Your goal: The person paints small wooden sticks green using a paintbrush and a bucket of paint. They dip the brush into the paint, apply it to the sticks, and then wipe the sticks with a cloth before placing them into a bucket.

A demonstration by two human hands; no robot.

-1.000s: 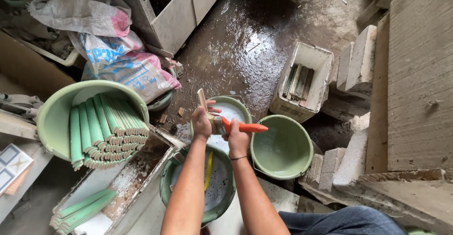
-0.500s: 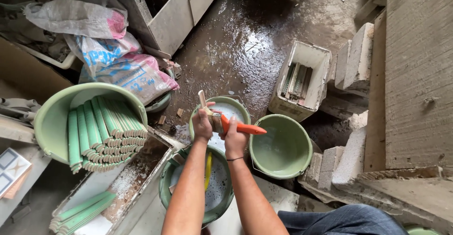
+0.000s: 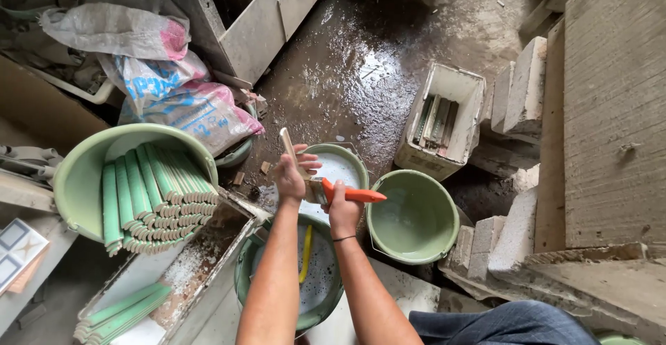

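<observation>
The left hand (image 3: 289, 178) grips a thin stick (image 3: 287, 144). The right hand (image 3: 341, 206) grips a brush (image 3: 347, 194) by its stiff orange handle; the stick looks light and wet.

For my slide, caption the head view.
Left hand holds a pale strip; right hand brushes it with an orange-handled brush.

Head camera looks steeply down, close above buckets (image 3: 413, 217).

brush bristles (image 3: 316, 190) tucked behind the hands, green strips (image 3: 118, 312) cut off bottom-left, box contents (image 3: 436, 119) too small to tell
</observation>
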